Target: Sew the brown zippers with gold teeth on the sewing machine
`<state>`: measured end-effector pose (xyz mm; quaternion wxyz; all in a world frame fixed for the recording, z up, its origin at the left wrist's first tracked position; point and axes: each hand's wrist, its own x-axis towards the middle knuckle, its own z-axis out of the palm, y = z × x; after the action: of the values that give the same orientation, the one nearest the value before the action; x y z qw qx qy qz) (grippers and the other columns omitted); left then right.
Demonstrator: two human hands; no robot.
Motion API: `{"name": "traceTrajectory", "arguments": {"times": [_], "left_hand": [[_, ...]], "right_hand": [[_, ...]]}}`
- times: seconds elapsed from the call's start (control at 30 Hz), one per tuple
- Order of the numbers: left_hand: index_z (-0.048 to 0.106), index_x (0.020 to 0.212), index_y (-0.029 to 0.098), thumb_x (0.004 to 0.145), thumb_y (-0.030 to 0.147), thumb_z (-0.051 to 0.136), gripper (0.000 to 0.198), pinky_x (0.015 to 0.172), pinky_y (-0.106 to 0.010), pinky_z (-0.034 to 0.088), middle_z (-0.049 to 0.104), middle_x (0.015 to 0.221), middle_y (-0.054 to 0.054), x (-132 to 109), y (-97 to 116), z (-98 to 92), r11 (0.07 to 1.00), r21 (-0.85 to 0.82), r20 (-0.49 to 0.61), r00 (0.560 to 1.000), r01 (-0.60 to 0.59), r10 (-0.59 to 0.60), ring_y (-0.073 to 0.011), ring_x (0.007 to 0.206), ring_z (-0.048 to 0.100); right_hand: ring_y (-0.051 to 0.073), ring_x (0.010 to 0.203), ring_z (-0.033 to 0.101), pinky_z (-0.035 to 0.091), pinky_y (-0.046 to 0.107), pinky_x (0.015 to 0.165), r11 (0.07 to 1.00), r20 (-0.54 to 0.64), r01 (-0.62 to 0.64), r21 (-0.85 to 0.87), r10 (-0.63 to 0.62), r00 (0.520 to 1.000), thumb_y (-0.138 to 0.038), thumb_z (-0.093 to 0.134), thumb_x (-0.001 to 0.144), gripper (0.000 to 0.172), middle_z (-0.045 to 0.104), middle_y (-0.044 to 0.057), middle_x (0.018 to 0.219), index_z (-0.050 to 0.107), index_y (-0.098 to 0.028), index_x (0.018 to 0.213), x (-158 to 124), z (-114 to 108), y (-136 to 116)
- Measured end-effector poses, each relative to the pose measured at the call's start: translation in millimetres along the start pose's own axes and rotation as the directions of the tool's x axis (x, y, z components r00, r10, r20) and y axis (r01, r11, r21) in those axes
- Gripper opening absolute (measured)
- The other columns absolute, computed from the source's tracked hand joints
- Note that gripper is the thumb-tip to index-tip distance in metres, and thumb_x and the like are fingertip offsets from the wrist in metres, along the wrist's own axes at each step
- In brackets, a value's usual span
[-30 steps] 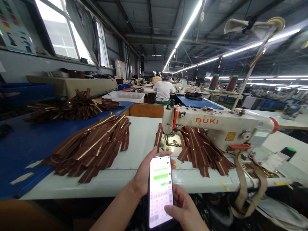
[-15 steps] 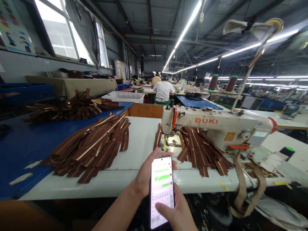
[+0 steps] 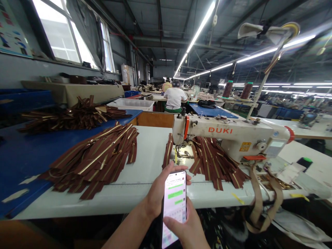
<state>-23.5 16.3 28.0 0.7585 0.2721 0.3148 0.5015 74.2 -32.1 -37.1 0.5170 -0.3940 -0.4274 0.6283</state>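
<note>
Slim rectangular black-edged glass phone (image 3: 174, 204), lower centre: my left hand (image 3: 156, 194) wraps it, likely for steadiness. My right hand (image 3: 188, 224) angles its thumb over it, presumably to tap; can't tell if its fingers grip.

The left forearm (image 3: 132, 223) enters near seven o'clock and slants up toward one, its wrist roughly in line with a left hand (image 3: 156, 195) curled in a grip at six, fingertips (image 3: 188, 178) showing round at its three o'clock side. Slightly lower, between five and six, the right hand (image 3: 191, 226) bends inward, its thumb (image 3: 171, 224) extended toward ten o'clock.
</note>
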Motion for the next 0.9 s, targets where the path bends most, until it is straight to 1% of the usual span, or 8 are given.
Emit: {"name": "traceTrajectory", "arguments": {"times": [0.23, 0.37, 0.47, 0.63, 0.73, 0.9], "left_hand": [[0.062, 0.106, 0.009, 0.091, 0.044, 0.044, 0.042, 0.057, -0.025, 0.049, 0.067, 0.084, -0.015, -1, 2, 1.7, 1.000, 0.015, -0.013, 1.000, 0.003, -0.003, -0.0212, 0.073, 0.065], [0.062, 0.106, 0.009, 0.090, 0.045, 0.045, 0.043, 0.057, -0.026, 0.049, 0.067, 0.085, -0.014, 1, 1, 0.1, 1.000, 0.012, 0.011, 1.000, 0.001, -0.001, -0.0209, 0.073, 0.064], [0.061, 0.106, 0.009, 0.090, 0.046, 0.045, 0.043, 0.058, -0.026, 0.049, 0.067, 0.085, -0.014, 1, 1, 0.1, 1.000, 0.017, 0.024, 1.000, 0.007, -0.007, -0.0209, 0.073, 0.064], [0.061, 0.106, 0.009, 0.090, 0.045, 0.044, 0.043, 0.057, -0.025, 0.048, 0.067, 0.084, -0.014, -1, 2, 2.3, 1.000, 0.020, 0.013, 1.000, -0.003, 0.003, -0.0206, 0.072, 0.064], [0.061, 0.106, 0.008, 0.091, 0.043, 0.044, 0.042, 0.059, -0.026, 0.049, 0.068, 0.085, -0.015, -1, 4, 1.3, 1.000, 0.004, 0.012, 1.000, 0.009, -0.009, -0.0217, 0.074, 0.065], [0.061, 0.106, 0.007, 0.091, 0.043, 0.043, 0.043, 0.057, -0.026, 0.049, 0.068, 0.084, -0.016, 1, 7, -3.2, 0.998, -0.030, 0.038, 0.998, 0.046, -0.045, -0.0214, 0.071, 0.066]], "right_hand": [[0.026, 0.079, 0.065, 0.049, 0.036, 0.072, 0.998, 0.041, -0.054, -0.044, 0.055, 0.998, -0.012, 0.063, 0.052, 0.042, 0.072, 0.005, 0.087, 0.057, -0.016, 0.093, -1, -7, -5], [0.027, 0.083, 0.065, 0.048, 0.037, 0.075, 0.996, 0.058, -0.055, -0.077, 0.059, 0.997, -0.013, 0.065, 0.054, 0.044, 0.071, 0.006, 0.091, 0.055, -0.016, 0.097, 2, -8, -2], [0.028, 0.086, 0.065, 0.048, 0.038, 0.078, 0.998, 0.047, -0.022, -0.056, 0.025, 0.999, -0.016, 0.068, 0.056, 0.046, 0.071, 0.007, 0.093, 0.054, -0.016, 0.099, 3, -7, 4], [0.028, 0.088, 0.064, 0.048, 0.038, 0.079, 0.999, 0.078, -0.001, -0.040, 0.004, 0.997, -0.018, 0.071, 0.057, 0.048, 0.070, 0.009, 0.099, 0.053, -0.016, 0.102, 3, -9, 8], [0.026, 0.084, 0.064, 0.048, 0.036, 0.075, 0.999, 0.129, -0.019, -0.026, 0.022, 0.991, -0.016, 0.070, 0.057, 0.047, 0.070, 0.007, 0.096, 0.055, -0.017, 0.101, 2, -13, 3], [0.023, 0.078, 0.064, 0.047, 0.032, 0.069, 0.997, 0.197, -0.073, 0.017, 0.068, 0.978, -0.010, 0.068, 0.054, 0.050, 0.071, 0.002, 0.083, 0.059, -0.017, 0.103, 1, -21, 1]]}}
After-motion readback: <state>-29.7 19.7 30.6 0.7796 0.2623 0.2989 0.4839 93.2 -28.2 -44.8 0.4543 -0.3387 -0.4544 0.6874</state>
